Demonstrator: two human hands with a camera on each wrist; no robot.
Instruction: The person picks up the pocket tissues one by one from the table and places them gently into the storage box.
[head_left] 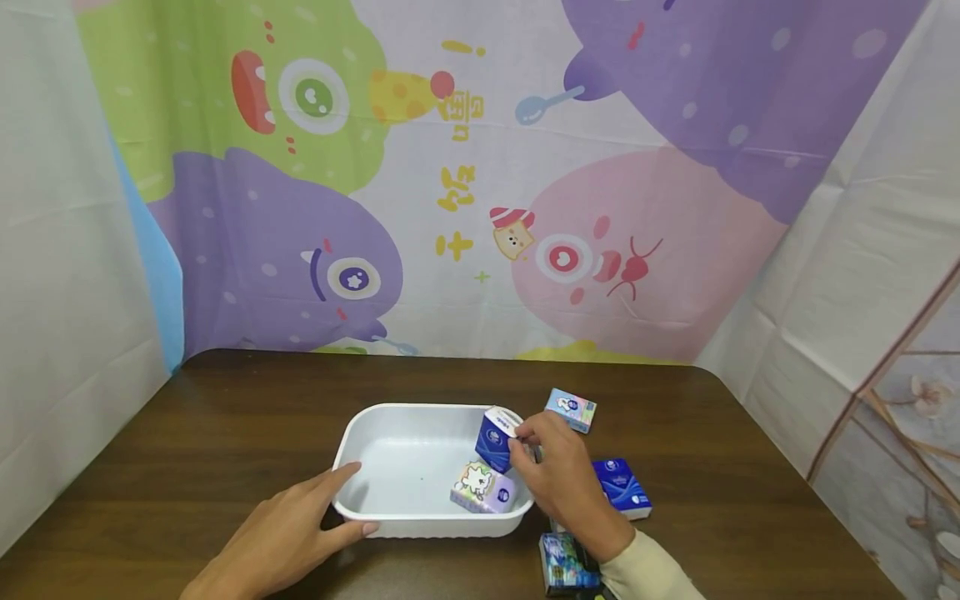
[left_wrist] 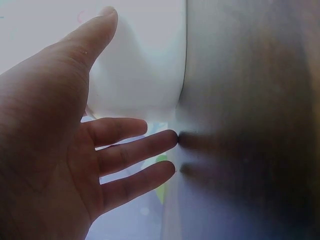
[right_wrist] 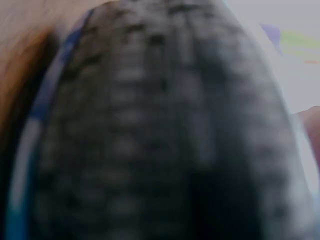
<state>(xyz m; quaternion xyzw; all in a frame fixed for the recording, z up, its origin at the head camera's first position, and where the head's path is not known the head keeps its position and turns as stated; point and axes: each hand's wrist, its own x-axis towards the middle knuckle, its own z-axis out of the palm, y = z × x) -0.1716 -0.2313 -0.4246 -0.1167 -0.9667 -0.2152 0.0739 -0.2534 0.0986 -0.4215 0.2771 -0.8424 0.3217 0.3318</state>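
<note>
Two hands work at a white tray (head_left: 352, 454) on the dark wooden table (head_left: 225, 417). The left hand (head_left: 288, 533) lies open against the tray's near left corner, fingers straight, thumb along the front rim, holding nothing. Inside the tray, toward its right end, a pastel tissue pack (head_left: 482, 489) lies flat. Just above it the right hand (head_left: 558, 471) pinches a dark blue tissue pack (head_left: 493, 440) upright over the tray's right side. Beyond that hand a light tissue pack (head_left: 571, 410) lies on the table; a blue pack (head_left: 622, 487) sits just right of the hand, and a patterned pack (head_left: 562, 565) lies under the wrist. The right wrist view is blurred.
</note>
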